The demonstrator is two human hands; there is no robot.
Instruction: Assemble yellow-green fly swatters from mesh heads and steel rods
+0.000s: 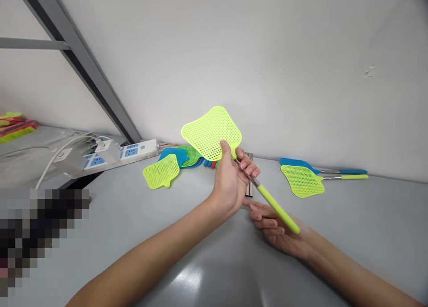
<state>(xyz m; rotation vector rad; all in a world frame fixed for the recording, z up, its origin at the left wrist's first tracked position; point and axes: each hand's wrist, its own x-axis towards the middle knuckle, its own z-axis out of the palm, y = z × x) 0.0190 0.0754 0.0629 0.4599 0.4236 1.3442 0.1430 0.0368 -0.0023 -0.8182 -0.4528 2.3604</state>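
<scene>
My left hand (230, 182) is closed around the metal shaft of a yellow-green fly swatter (210, 133), just below its perforated head, with the thumb pressed on the head's lower edge. The swatter tilts down to the right above the table, ending in a yellow-green handle grip (277, 209). Behind and below that grip is my right hand (274, 235), palm up, its fingers loosely bent and holding nothing; whether it touches the grip I cannot tell. Metal tubes (249, 190) lie behind my left hand, mostly hidden.
Loose swatter heads lie at the back left: yellow-green (162, 171), blue (174, 155) and green (190, 154). A yellow-green swatter (302, 181) and a blue swatter (296, 163) lie on the right by the wall (301, 97). A power strip (142, 149) with plugs borders the table's left side.
</scene>
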